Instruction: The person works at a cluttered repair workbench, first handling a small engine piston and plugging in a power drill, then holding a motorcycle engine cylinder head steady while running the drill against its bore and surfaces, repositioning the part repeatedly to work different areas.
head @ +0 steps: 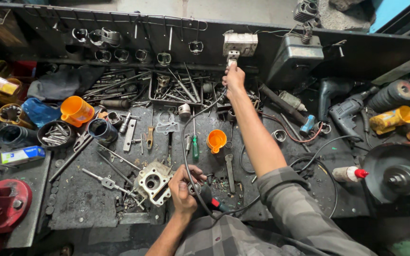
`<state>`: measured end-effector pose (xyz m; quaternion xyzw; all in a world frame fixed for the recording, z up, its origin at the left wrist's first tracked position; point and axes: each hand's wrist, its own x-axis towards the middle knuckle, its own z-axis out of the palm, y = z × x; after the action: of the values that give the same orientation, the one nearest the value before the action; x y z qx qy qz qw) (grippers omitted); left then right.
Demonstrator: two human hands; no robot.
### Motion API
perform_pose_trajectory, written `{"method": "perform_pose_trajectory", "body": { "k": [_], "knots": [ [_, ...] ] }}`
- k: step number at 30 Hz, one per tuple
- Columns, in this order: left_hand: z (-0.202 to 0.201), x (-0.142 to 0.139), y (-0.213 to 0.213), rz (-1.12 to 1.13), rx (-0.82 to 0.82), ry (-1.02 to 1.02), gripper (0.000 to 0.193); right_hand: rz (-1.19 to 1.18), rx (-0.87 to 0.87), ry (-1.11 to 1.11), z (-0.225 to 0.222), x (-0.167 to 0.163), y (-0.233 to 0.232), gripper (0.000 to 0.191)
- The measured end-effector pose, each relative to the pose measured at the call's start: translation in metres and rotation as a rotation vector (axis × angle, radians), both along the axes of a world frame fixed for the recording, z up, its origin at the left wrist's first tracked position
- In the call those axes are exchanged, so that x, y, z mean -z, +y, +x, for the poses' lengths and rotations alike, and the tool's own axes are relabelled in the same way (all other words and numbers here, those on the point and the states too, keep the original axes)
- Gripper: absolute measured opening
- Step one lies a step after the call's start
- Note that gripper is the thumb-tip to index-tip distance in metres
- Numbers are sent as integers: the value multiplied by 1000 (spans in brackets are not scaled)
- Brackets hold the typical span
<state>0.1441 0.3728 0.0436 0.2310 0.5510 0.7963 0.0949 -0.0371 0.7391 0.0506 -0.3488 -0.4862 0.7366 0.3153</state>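
The left hand is closed around a small corded power tool with a dark body and a red switch, its tip held just beside a pale metal cylinder head that lies on the dark, cluttered surface. The right hand reaches far across to the back wall, fingers pinched on a white plug at the wall socket box. The black cord runs from the tool up across the surface toward that plug, passing a green-handled screwdriver and close to an orange cup. The risk as it looks: if the tool's switch is on when the plug goes live, the tip could jump against the cylinder head or the fingers, since only one hand steadies it. The taut cord could also drag the screwdriver or tip the orange cup, and the outstretched forearm hangs over loose tools that a sleeve could sweep. Whether the plug is seated or partly out cannot be told, as the fingers cover its pins. The tool's working tip is hidden behind the left hand, and the switch position is too small to read.
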Motion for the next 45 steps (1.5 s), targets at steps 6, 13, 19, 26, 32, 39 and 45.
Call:
{"method": "perform_pose_trajectory", "body": {
  "k": [6, 13, 19, 26, 32, 39, 45],
  "knots": [
    [-1, 2, -1, 23, 27, -28, 69, 71, 18, -43, -4, -9, -12, 40],
    [1, 2, -4, 52, 48, -98, 63, 38, -188, -51, 24, -23, -5, 39],
    [-1, 0, -4, 18, 48, -59, 60, 63, -208, -79, 19, -19, 7, 43],
    [-1, 1, -4, 1, 47, -60, 58, 729, 45, -221, 31, -12, -11, 38],
    [-1, -6, -2, 16, 49, -74, 58, 511, -419, -58, 163, -17, -136, 20],
    [0, -4, 9, -64, -105, 85, 63, 700, -898, -233, 277, -47, -238, 26],
    [-1, -3, 16, -46, -10, 60, 71, 452, -987, -220, 313, -34, -246, 35]
  ]
}}
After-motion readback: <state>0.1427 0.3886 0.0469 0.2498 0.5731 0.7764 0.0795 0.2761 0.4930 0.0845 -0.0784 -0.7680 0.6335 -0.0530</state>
